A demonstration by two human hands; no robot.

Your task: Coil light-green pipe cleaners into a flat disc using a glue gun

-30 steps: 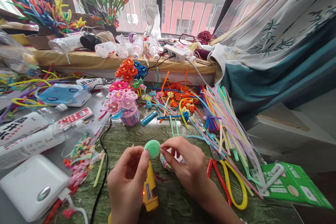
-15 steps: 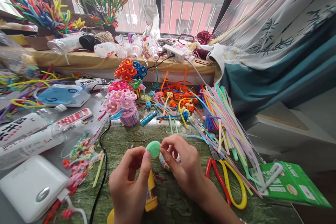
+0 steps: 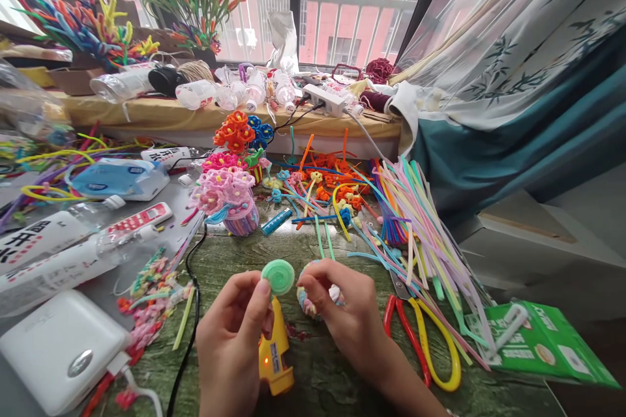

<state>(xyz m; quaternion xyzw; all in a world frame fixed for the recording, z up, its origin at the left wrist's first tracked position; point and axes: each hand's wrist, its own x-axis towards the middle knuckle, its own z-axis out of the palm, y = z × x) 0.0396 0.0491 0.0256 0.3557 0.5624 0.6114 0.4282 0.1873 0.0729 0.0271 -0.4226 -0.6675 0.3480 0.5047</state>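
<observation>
Between the thumb and fingers of my left hand (image 3: 235, 332) is a flat green spiral disc (image 3: 278, 277), coiled from pipe cleaner by the look of it, its round face towards me. Just to its right, my right hand (image 3: 355, 313) has thumb and fingertips pinched together, apart from the disc; anything in the pinch is too small to make out. Partly hidden behind the right hand sits a small round piece in pastel stripes (image 3: 307, 305). A yellow glue gun (image 3: 278, 355) with a lit orange light lies below the disc, partly covered by my left hand.
Red-and-yellow-handled scissors (image 3: 425, 339) lie right of my right hand, beside a bundle of pipe cleaners (image 3: 420, 215). Pipe-cleaner flower pots (image 3: 239, 216) stand ahead. At left are a white power bank (image 3: 63, 345), plastic bottles (image 3: 63, 273) and a black cable (image 3: 195, 293).
My left hand has shifted slightly left with the green disc and turned its face more towards me. My right fingers, earlier at the disc's edge, are now apart from it.
</observation>
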